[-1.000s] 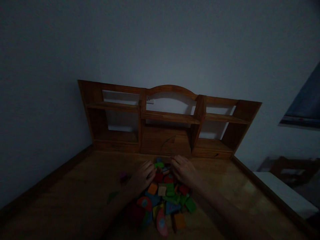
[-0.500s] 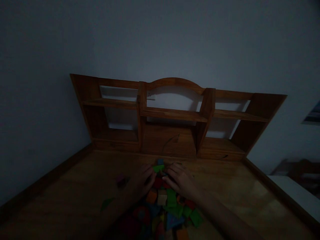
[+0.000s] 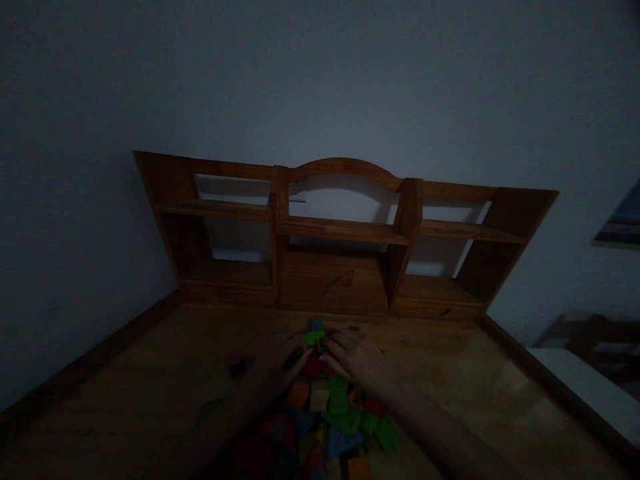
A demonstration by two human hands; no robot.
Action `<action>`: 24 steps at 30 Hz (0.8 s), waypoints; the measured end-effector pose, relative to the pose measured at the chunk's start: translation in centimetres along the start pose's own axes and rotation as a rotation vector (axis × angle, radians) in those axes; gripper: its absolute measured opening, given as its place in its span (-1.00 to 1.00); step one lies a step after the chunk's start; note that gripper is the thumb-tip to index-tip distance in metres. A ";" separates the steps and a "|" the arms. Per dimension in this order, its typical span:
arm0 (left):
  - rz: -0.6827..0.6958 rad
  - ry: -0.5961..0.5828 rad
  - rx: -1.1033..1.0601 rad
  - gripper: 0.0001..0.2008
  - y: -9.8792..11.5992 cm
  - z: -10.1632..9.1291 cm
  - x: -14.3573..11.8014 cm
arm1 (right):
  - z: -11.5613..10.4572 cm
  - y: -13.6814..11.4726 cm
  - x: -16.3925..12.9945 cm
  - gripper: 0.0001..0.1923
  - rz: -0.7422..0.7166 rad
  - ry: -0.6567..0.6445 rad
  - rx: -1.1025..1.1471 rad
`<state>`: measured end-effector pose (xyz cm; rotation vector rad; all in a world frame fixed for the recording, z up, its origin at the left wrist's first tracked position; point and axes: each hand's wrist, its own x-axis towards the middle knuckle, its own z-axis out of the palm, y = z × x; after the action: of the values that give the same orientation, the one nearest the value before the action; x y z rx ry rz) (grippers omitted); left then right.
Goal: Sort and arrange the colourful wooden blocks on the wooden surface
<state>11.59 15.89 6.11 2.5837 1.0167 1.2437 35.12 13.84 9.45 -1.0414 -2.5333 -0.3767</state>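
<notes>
In the dim head view, my left hand (image 3: 283, 360) is on the left of a heap of toy blocks, its fingers bent and their tips at the left end of a green block (image 3: 313, 339). My right hand (image 3: 357, 357) faces it from the right, fingers curled inward; whatever lies under its fingertips is too dark to make out. Just beyond the green block is a small blue block (image 3: 317, 325). A red block (image 3: 313, 367) shows between the hands. Nearer lie an orange block (image 3: 299, 393), a plain wooden block (image 3: 319, 396) and a blue triangular block (image 3: 344, 441).
A wooden shelf unit (image 3: 333, 228) stands at the back of the wooden tabletop (image 3: 450, 373), against the wall. Off to the left lie a purplish block (image 3: 236, 362) and a green one (image 3: 210, 408). A raised wooden edge (image 3: 545, 377) runs along the right.
The whole view has shifted slightly, with the shelf and blocks a little further left. Both hands stay by the green block, with hardly any visible movement.
</notes>
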 end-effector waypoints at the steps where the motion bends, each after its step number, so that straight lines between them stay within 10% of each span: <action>1: -0.003 0.003 0.006 -0.91 0.0 0.0 0.0 | 0.0 0.1 0.0 -0.63 -0.006 -0.004 0.000; 7: 0.034 0.003 0.017 -0.90 0.0 -0.2 0.1 | 0.0 0.5 -0.1 -0.29 -0.044 -0.015 0.039; 18: 0.076 0.157 0.148 -0.80 0.1 -0.6 0.3 | 0.8 0.7 -0.3 -0.46 0.008 -0.036 0.091; 24: 0.251 0.158 0.281 -0.68 6.3 -2.5 1.0 | 0.3 0.6 -0.3 -0.67 0.005 -0.044 0.133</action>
<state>13.52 11.13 10.72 2.9422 0.9802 1.4804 35.64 14.20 9.13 -1.0158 -2.5550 -0.1820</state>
